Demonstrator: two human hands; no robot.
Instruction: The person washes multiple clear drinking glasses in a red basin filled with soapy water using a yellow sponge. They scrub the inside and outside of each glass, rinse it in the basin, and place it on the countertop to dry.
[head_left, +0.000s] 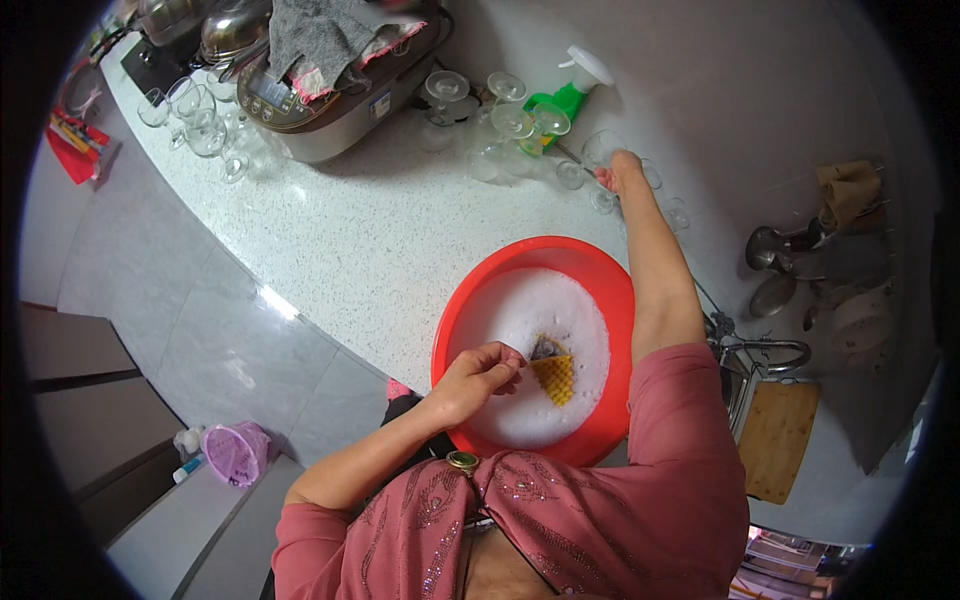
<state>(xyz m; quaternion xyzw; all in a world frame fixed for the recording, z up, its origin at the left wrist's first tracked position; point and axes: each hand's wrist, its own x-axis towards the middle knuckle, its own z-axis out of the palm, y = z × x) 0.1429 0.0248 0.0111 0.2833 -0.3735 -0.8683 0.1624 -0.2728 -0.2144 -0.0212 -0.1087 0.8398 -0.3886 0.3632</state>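
Observation:
A red plastic basin (534, 244) full of white suds stands on the speckled countertop (360, 232). In the suds lies a yellow textured sponge (555, 379) with a dark patch beside it. My left hand (480, 379) is over the basin's left part, fingers curled, fingertips at the sponge's edge; whether they grip it is unclear. Farther back, my right hand (621, 171) reaches among stemmed glasses by the wall, its curled fingers beside a clear glass (602, 148); its grip is hard to see. Several upturned glasses (512, 120) stand left of it.
A green spray bottle (559, 105) leans by the wall. Back left are a rice cooker (322, 127) with a grey cloth (319, 37) on it and more stemmed glasses (204, 133). To the right are a faucet (772, 349), a wooden cutting board (778, 442) and hanging ladles (772, 294).

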